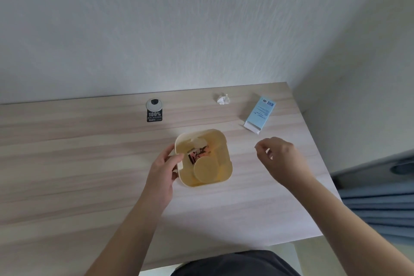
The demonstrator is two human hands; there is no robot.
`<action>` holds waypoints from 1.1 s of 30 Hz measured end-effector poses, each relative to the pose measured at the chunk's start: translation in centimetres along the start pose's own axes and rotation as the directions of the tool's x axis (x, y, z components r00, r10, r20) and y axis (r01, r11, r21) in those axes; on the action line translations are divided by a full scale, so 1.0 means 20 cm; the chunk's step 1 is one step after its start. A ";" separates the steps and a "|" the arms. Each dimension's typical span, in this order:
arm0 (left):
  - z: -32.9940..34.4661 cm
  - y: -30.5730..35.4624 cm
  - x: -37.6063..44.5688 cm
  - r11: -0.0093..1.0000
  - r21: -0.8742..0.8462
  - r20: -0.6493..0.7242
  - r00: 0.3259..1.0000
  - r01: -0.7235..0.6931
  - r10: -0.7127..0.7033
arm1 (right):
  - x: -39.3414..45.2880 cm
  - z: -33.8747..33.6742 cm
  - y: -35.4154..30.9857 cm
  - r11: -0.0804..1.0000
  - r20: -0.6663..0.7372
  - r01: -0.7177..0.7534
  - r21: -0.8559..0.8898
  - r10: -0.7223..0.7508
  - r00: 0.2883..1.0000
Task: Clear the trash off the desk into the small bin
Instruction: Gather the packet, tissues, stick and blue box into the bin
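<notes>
At centre left of the frame the black tag [154, 115] lies on the desk [67, 163]; the left hand [164, 169] grips the small bin's [226, 152] rim; upper right sit a crumpled paper [223, 99] and blue box [259, 114]; the right hand [281, 160] hovers empty, fingers loosely curled

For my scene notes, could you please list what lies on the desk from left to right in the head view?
Black 100% tag → small bin, left hand gripping its left rim → crumpled tissue → blue carton.

We see a light wood desk [89, 163] carrying a cream bin [226, 177], crumpled tissue [223, 99], blue box [259, 114], black tag [154, 116].
</notes>
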State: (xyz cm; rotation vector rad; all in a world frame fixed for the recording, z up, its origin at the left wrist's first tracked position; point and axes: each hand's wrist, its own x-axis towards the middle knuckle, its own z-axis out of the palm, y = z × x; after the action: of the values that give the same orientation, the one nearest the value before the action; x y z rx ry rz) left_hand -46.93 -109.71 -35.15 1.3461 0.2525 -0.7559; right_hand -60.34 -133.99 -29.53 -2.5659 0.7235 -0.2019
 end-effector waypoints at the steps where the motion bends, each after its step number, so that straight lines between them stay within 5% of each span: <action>1: 0.01 0.00 0.00 1.000 -0.004 -0.009 1.000 0.002 -0.002 | 0.02 0.01 0.02 1.000 0.002 -0.002 0.006 0.002 1.000; 21: 0.28 0.03 0.09 0.998 -0.032 -0.169 0.985 -0.053 0.047 | 0.80 0.30 0.36 0.998 0.284 0.063 -0.016 -0.056 0.957; 33: 0.31 0.00 0.13 0.995 -0.060 -0.248 0.967 -0.083 0.066 | 0.93 0.71 0.54 0.884 0.404 0.072 -0.461 0.137 0.905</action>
State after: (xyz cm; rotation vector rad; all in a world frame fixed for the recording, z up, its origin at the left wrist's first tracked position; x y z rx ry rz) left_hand -46.65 -116.36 -35.21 1.3751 0.4190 -0.5120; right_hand -45.83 -146.42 -46.83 -2.8867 0.7054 0.6107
